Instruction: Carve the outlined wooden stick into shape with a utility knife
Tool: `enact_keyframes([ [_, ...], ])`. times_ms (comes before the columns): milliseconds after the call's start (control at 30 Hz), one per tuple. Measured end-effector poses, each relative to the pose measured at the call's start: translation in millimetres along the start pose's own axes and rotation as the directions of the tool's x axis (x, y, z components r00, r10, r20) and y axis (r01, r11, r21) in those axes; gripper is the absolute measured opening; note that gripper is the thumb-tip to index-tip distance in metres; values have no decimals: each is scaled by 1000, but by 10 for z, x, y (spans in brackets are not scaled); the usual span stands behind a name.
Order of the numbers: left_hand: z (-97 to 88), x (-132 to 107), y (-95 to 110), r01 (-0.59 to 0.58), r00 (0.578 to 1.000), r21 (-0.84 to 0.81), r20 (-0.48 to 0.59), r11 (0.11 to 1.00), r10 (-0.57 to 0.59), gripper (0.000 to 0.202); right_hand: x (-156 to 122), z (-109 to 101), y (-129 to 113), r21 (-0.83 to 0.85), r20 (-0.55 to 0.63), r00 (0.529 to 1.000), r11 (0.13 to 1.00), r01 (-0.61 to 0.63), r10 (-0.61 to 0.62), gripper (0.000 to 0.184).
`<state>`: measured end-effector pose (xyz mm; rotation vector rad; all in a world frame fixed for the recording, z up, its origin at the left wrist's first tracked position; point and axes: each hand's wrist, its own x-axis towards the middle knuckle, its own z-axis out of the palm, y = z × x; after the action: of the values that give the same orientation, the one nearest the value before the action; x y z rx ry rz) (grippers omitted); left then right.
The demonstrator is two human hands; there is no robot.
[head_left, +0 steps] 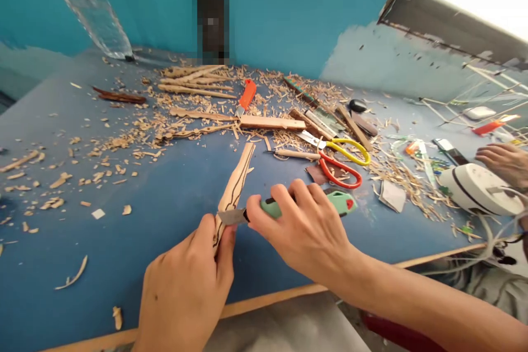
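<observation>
My left hand (190, 280) pinches the near end of a pale carved wooden stick (236, 181) marked with dark drawn lines. The stick points away from me, its far end over the blue tabletop. My right hand (299, 225) is wrapped round a green utility knife (340, 202). Its metal blade (231, 216) lies across the stick just beyond my left fingers, and my right thumb is close by the blade's base. Part of the knife handle is hidden under my right fingers, and the stick's near end is hidden in my left hand.
Wood shavings cover much of the blue table (157, 220). Beyond the stick lie scissors (346, 151), a thin wooden-handled tool (295, 154), a wooden block (272, 122) and an orange-handled cutter (247, 94). A water bottle (99, 22) stands back left; another person's hand (503, 162) rests at right.
</observation>
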<state>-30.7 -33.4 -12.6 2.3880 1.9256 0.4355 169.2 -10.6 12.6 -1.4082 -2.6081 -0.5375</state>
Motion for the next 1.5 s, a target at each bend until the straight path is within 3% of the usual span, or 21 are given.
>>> enact_keyframes([
  [67,-45,26,-28,78,996,-181,45,980,-71,27,42,-35,21,92,16,1000,996,14,-16,21],
  [133,-98,24,-49,163,986,-432,98,887,-133,28,52,-76,31,208,38,999,978,19,-28,23],
  [267,-193,-16,-29,325,945,-785,245,527,-217,35,-17,-179,54,408,3,999,912,28,-32,29],
  [367,-227,16,1,405,895,-901,356,156,-269,45,-102,-305,104,579,0,1000,816,11,-13,30],
  [433,-242,78,6,416,872,-904,428,-104,-236,50,-162,-405,135,709,38,999,705,-23,-6,30],
  [500,-279,140,11,399,879,-872,451,-283,-151,52,-227,-481,146,825,77,996,558,-86,41,30],
  [600,-404,170,49,437,872,-795,490,-422,-20,47,-322,-507,110,944,148,976,272,-187,158,34],
  [667,-511,143,88,509,837,-715,541,-478,82,47,-366,-482,58,970,217,957,69,-234,193,42],
  [733,-593,101,116,560,810,-647,558,-518,179,44,-377,-463,8,965,260,943,-102,-243,207,47],
  [800,-625,69,126,574,808,-619,536,-537,246,36,-352,-471,-19,952,263,942,-214,-218,209,47],
  [933,-618,69,147,484,875,-687,403,-542,270,24,-241,-543,21,912,276,954,-345,-222,117,46],
  [1033,-679,101,205,417,909,-755,343,-506,236,31,-190,-588,78,918,259,960,-337,-210,106,42],
  [1167,-791,119,284,247,968,-880,245,-405,57,19,-219,-587,78,963,169,974,-236,-131,152,42],
  [1300,-785,117,325,146,975,-897,202,-416,-93,19,-233,-520,-3,978,181,947,-154,-144,264,44],
  [1400,-717,127,348,42,984,-932,101,-359,-147,20,-169,-473,-38,942,268,924,-273,-193,271,46],
  [1500,-626,145,325,-80,987,-986,-58,-144,-150,16,-75,-451,-4,889,271,930,-434,-144,248,44],
])
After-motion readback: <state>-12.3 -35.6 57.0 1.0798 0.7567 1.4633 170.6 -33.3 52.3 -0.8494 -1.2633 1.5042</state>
